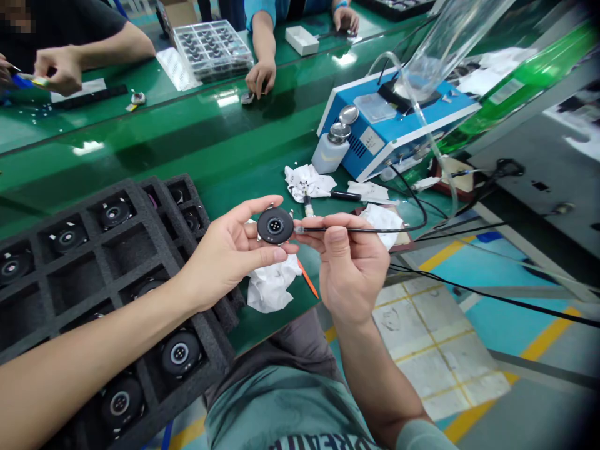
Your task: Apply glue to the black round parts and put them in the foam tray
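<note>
Over the green workbench [262,140], my left hand [227,247] grips a round black watch back [275,226] by its rim, sensor side up, while my right hand [354,269] pinches a black tube [398,231], its tip at the watch back's right edge. A foam tray [212,334] of similar pieces lies left; crumpled tissue [269,290] sits nearer, and a blue machine [354,122] stands at far right.

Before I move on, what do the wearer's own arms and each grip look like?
The left grip and right grip are bare, with no glove, ring or watch visible. The left forearm and right forearm are uncovered. A grey-green sleeve shows on the right arm, matching the T-shirt; no left sleeve shows.
</note>
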`<state>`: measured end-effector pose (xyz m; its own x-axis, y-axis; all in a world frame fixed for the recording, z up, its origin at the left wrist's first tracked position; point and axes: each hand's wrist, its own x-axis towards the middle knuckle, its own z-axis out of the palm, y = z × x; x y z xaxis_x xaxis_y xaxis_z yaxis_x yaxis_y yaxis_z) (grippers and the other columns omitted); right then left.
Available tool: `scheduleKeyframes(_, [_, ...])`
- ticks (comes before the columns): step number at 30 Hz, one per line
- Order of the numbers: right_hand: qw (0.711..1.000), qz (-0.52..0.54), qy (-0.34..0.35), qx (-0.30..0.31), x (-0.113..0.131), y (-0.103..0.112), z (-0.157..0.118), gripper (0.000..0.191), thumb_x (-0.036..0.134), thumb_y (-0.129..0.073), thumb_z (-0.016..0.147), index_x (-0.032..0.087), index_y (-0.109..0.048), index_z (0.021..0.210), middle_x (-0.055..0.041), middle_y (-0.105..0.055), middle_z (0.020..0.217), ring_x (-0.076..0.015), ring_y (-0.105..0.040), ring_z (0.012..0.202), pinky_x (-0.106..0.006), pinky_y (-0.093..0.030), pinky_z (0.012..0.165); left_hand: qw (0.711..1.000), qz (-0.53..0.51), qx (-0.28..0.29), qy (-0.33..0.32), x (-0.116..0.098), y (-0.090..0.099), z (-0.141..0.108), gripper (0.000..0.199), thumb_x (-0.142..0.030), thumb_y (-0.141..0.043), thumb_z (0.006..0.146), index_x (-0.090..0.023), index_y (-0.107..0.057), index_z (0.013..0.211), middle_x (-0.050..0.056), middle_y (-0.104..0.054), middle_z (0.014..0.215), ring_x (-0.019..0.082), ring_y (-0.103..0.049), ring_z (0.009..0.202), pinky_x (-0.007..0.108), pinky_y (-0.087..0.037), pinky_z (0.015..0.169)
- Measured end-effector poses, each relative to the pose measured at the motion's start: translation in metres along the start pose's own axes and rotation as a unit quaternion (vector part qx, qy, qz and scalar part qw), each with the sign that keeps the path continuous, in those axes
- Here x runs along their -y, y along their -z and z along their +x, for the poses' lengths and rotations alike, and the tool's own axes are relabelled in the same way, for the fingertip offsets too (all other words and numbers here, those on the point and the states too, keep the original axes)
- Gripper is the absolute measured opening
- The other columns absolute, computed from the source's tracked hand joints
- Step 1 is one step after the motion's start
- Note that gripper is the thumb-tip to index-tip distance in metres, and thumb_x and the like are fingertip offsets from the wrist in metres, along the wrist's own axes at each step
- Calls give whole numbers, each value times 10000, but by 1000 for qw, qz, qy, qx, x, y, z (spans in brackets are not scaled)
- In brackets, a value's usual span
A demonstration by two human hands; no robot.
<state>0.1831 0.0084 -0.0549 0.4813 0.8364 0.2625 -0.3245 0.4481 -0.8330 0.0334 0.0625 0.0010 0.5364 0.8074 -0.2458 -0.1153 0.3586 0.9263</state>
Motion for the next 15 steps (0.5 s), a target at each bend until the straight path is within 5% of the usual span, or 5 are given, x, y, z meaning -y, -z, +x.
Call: scheduleKeyframes(15, [1000,4,-3,-12,1,-3,0,84,277,-653,977,224,-719,979,-13,-812,956,-178,-798,855,-349,-691,804,999,-29,9,24,-4,-1,0,712,-79,-884,721,-189,-557,1344,28,-797,1035,147,-789,865,204,-618,802])
